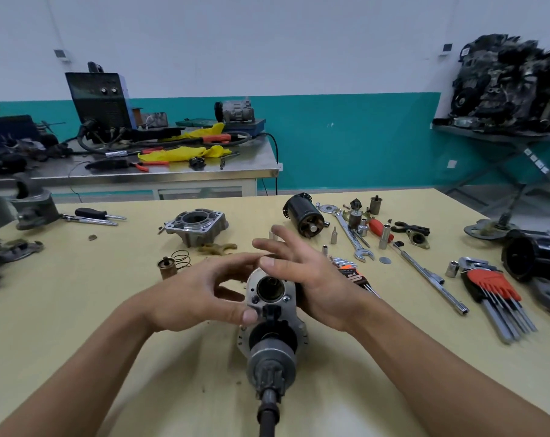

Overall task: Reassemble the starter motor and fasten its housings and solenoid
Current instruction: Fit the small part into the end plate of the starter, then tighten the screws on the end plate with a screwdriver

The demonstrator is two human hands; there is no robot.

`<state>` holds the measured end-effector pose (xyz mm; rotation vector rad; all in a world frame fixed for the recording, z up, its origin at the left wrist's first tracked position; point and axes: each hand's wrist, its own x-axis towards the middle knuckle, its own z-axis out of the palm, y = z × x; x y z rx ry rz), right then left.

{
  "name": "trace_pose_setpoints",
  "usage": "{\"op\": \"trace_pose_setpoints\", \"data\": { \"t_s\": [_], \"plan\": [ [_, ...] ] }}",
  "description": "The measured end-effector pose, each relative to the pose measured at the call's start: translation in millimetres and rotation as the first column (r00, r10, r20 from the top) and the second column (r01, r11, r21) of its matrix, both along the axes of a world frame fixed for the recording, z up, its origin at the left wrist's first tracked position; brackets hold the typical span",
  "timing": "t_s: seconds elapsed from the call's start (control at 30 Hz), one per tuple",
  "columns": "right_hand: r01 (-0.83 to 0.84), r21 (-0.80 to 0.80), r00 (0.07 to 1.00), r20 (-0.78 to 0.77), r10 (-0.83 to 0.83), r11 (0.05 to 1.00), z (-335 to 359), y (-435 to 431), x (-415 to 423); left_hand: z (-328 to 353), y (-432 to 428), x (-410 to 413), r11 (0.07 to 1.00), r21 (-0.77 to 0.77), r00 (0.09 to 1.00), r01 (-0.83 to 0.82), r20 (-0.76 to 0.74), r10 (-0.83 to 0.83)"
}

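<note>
The partly assembled starter motor [272,351] lies mid-table, its shaft and pinion pointing toward me. Its silver end plate [287,290] has a round opening above a black lever [272,312]. My left hand [201,293] pinches the plate's left edge, thumb on the front face, fingers curled behind. My right hand [308,279] rests against the plate's right side, thumb on its top, fingers spread straight. An aluminium housing [201,225] and a black cylindrical motor body [305,216] sit farther back. A brass plunger [167,267] with a spring [182,258] stands at the left.
Wrenches [352,238], sockets, a red-handled screwdriver [377,227], a long extension bar [425,272] and a hex key set [491,288] lie to the right. A second black housing [532,257] sits at the far right edge. A beige fork piece [217,247] lies behind my hands.
</note>
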<state>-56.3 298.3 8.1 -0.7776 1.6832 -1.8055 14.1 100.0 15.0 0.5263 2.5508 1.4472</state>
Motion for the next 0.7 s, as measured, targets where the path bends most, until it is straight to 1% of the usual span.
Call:
{"op": "trace_pose_setpoints", "data": {
  "t_s": [0.07, 0.13, 0.2, 0.3, 0.37, 0.47, 0.6, 0.67, 0.7],
  "plan": [
    [-0.01, 0.002, 0.999, -0.053, 0.011, 1.0, -3, -3, 1, -1, -5, 0, 0.999, 0.031, 1.0, 0.01, -0.004, -0.01],
    [-0.014, 0.01, 0.996, -0.09, 0.014, 1.0, -7, -7, 2, 0, -7, 0, 1.0, 0.005, 0.999, 0.029, -0.025, -0.028],
    [0.002, 0.029, 0.993, -0.118, 0.001, 1.0, -8, -11, 3, 4, -7, 1, 1.0, -0.022, 0.998, 0.013, -0.062, -0.015],
    [0.027, 0.055, 0.989, -0.149, -0.018, 0.998, -9, -19, 5, 3, -7, 5, 1.0, 0.007, 0.992, -0.009, -0.123, 0.009],
    [0.038, 0.089, 0.98, -0.197, -0.02, 0.995, -11, -23, 6, -1, -9, 8, 0.999, 0.022, 0.989, -0.034, -0.146, 0.037],
    [0.038, 0.14, 0.967, -0.253, -0.001, 0.989, -15, -29, 8, -4, -18, 15, 0.997, 0.041, 0.988, -0.072, -0.133, 0.077],
    [0.025, 0.137, 0.959, -0.284, 0.015, 0.99, -17, -33, 11, -7, -23, 21, 0.992, 0.051, 0.984, -0.113, -0.134, 0.118],
    [0.06, 0.137, 0.944, -0.329, -0.012, 0.989, -14, -30, 9, -8, -24, 21, 0.989, 0.04, 0.976, -0.143, -0.162, 0.147],
    [0.11, 0.153, 0.925, -0.378, -0.044, 0.982, -10, -26, 6, -8, -24, 21, 0.986, 0.031, 0.97, -0.162, -0.178, 0.165]
  ]
}}
